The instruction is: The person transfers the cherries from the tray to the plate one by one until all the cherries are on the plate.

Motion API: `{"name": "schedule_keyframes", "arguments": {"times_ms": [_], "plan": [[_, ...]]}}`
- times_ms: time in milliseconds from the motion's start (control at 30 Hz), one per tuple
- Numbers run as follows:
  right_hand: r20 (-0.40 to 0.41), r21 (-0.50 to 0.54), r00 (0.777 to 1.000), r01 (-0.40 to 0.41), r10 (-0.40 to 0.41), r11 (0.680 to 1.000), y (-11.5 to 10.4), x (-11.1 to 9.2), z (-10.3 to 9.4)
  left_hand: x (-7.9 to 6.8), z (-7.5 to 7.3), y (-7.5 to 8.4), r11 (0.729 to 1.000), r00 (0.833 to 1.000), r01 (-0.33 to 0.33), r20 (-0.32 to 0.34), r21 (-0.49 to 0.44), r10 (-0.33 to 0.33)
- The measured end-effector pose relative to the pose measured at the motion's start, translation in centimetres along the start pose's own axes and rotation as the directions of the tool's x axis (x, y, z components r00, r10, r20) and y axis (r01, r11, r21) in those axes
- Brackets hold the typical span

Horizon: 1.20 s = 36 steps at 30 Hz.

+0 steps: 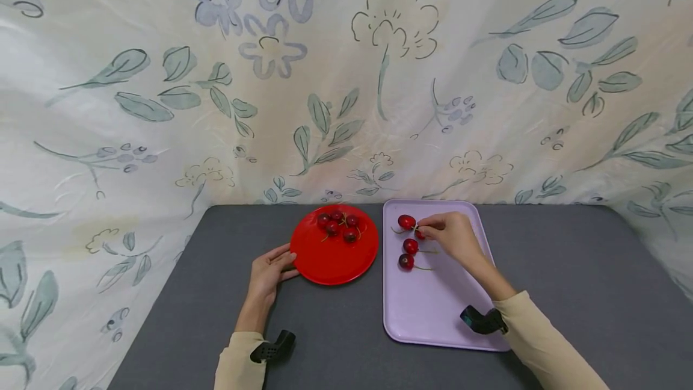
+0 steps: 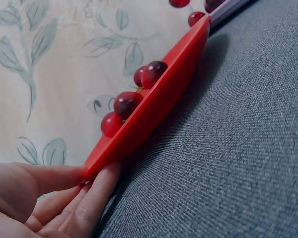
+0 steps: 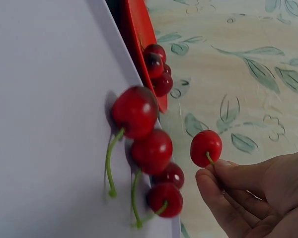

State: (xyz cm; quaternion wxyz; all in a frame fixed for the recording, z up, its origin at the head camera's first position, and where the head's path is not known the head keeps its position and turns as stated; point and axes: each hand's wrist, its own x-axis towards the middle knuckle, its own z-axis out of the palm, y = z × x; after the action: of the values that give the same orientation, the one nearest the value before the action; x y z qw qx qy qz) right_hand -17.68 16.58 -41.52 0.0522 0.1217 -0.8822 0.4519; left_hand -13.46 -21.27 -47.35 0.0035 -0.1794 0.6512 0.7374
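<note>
My right hand [image 1: 450, 235] pinches the green stem of a red cherry [image 3: 206, 148] between thumb and fingertips. In the right wrist view that cherry is held clear of the lilac tray [image 1: 433, 312]. Other cherries lie on the tray: a dark one [image 1: 406, 262], a red one [image 1: 410, 246] and another at the far end [image 1: 406, 222], with green stems showing. At the left, my left hand [image 1: 267, 272] grips the rim of a red plate [image 1: 332, 266], thumb on top and fingers underneath. Several dark red cherries [image 1: 350, 234] sit together toward the plate's far side.
Plate and tray stand side by side on a dark grey cloth-covered table [image 1: 568, 294], a narrow gap between them. A floral curtain [image 1: 325, 77] hangs directly behind the table's far edge. Black wrist cameras sit on both beige sleeves [image 1: 541, 336].
</note>
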Motion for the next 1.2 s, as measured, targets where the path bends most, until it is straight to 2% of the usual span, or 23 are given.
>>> {"name": "schedule_keyframes", "arguments": {"times_ms": [433, 633, 933, 1100, 1200], "plan": [[0.052, 0.052, 0.999, -0.012, 0.010, 0.999, -1.3, 1.2, 3.0, -0.1, 0.3, -0.1, 1.000, 1.000, -0.001, -0.002, 0.007, 0.001], [0.045, 0.023, 0.999, -0.018, 0.017, 1.000, -1.8, 1.7, 4.2, -0.1, 0.4, -0.1, 1.000, 1.000, -0.006, 0.000, 0.006, 0.006], [0.051, 0.086, 0.998, -0.038, 0.034, 0.996, -2.8, 2.3, 6.0, -0.3, 0.2, 0.0, 1.000, 1.000, -0.004, 0.004, 0.009, 0.004], [0.028, 0.024, 1.000, -0.001, 0.000, 1.000, -3.6, 2.8, 7.2, -0.3, 0.1, 0.0, 1.000, 1.000, -0.003, -0.001, 0.009, 0.003], [0.027, 0.021, 0.999, 0.025, -0.026, 0.999, -4.0, 3.1, 7.9, -0.4, 0.1, -0.1, 1.000, 1.000, 0.001, -0.002, 0.010, -0.001]]}}
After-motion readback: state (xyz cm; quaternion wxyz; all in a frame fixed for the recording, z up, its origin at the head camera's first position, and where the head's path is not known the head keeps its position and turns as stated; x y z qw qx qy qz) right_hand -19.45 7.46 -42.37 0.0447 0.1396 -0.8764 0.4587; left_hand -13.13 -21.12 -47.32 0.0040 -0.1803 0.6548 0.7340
